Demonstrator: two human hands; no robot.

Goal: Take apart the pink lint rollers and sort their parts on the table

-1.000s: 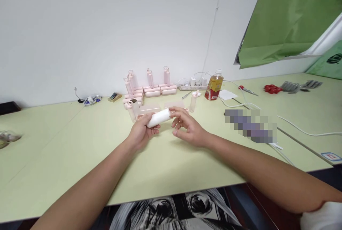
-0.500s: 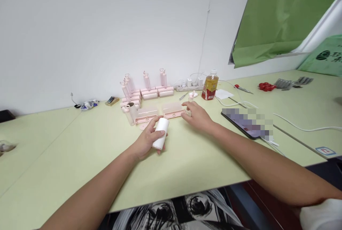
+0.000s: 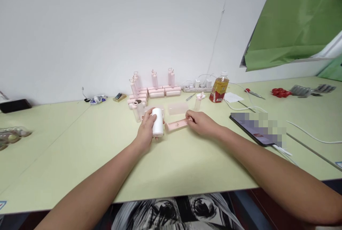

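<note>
I have the left hand (image 3: 146, 130) curled around a white roll (image 3: 157, 123), thumb across its front and fingers behind, holding it upright just above the pale green table (image 3: 187, 165), near the middle of my view. The right hand (image 3: 203, 123) is pinched on the right end of a pink case half (image 3: 176, 125), which lies flat on the table with its left end just beside the roll; whether roll and case touch I cannot tell. Behind the case lies a translucent pink cover (image 3: 178, 108), apart from both hands. Just behind the left hand stands a pink roller handle (image 3: 135, 111) with a small dark-cored tube beside it. Further back, by the white wall, a cluster of pink lint rollers (image 3: 155, 88) is stacked, several with heart-tipped handles standing upright. Right of the cover stands a small pink bottle (image 3: 198, 102), and beyond it a clear bottle of yellow liquid (image 3: 219, 88) with a red label, next to a white power strip (image 3: 196, 87) with plugs in it. A dark tablet (image 3: 256, 129), its screen blurred out, lies to the right of my right forearm, with a white cable (image 3: 307, 134) running past it. At the far right edge I see red-handled scissors (image 3: 253, 93), a red clump (image 3: 279, 92) and grey packs (image 3: 301, 90). To the left lie a coiled cable (image 3: 95, 99) and a small box (image 3: 119, 97). A green sheet (image 3: 299, 19) hangs at the upper right.
</note>
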